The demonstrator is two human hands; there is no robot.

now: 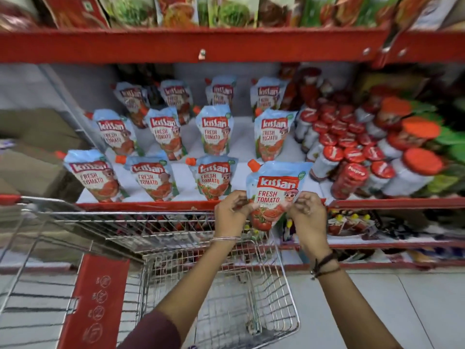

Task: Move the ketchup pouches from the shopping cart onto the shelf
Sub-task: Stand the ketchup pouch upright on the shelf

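Observation:
A light-blue ketchup pouch (275, 191) with an orange cap is held upright at the front right of the shelf (141, 205). My left hand (232, 212) pinches its left edge and my right hand (308, 212) pinches its right edge. Its lower part hangs in front of the shelf's red lip. Several identical pouches (214, 180) stand in rows on the white shelf board behind it. The wire shopping cart (251, 298) sits below my arms; I see no pouches in its basket.
Bottles with red caps (347, 152) crowd the shelf right of the pouches. An upper red shelf (176, 44) holds packets overhead. A lower shelf (352, 244) carries small sachets. The cart's red child-seat flap (95, 298) is at lower left. Cardboard boxes (30, 157) stand at left.

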